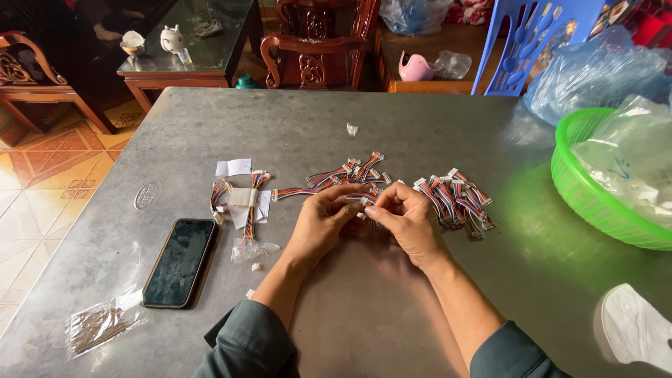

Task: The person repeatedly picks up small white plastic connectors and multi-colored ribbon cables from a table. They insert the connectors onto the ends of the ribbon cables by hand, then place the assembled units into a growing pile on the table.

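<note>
Pinching one small cable connector (363,201) between your left hand (323,222) and right hand (404,218) mid-table, you risk dropping it among the loose cable pile (455,201) if your grip slackens.

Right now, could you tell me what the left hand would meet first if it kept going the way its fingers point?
Most likely the right hand: the left hand points right, fingertips nearly touching it over a small wire piece.

I have one view only, from the head camera, tilted down and forward over the grey surface (364,126). It sits close, with both forearms entering at the bottom of the frame and furniture along the top edge.
</note>
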